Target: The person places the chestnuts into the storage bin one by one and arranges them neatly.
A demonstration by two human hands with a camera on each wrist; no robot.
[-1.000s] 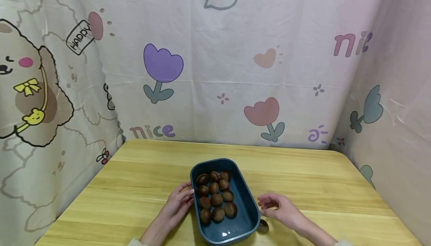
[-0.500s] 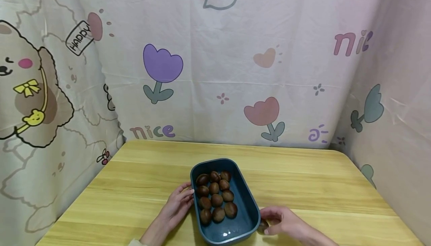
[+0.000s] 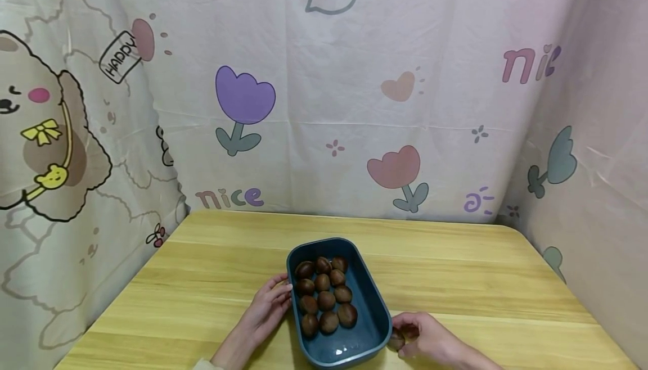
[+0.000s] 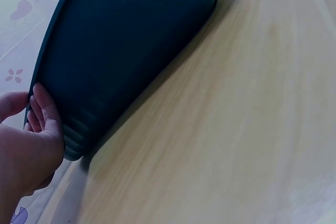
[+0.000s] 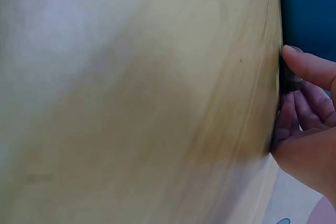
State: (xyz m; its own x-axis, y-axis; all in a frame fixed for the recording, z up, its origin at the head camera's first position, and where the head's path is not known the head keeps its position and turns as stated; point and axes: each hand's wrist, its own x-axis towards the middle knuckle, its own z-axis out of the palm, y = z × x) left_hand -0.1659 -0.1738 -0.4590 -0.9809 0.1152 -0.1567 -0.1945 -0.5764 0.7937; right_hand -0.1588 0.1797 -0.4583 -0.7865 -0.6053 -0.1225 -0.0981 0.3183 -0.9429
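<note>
A dark teal rectangular container (image 3: 373,302) stands on the wooden table, with several brown chestnuts (image 3: 326,301) grouped in rows inside it. My left hand (image 3: 265,309) rests against its left side, fingers touching the wall near the rim; in the left wrist view the left hand (image 4: 34,140) lies along the container's outer wall (image 4: 126,51). By the container's near right corner, my right hand (image 3: 427,336) pinches a single chestnut (image 3: 396,340) between thumb and fingers. The right wrist view has the right hand's thumb (image 5: 310,66) on this chestnut (image 5: 291,80), which is partly hidden.
The light wooden table (image 3: 228,257) spreads around the container on all sides. Behind it and at both sides hangs a pale printed cloth (image 3: 324,77) with flowers, hearts and lettering.
My right hand has come down and slightly nearer, from above the chestnut to closing thumb and fingers around it. The left hand and the container have stayed in place.
</note>
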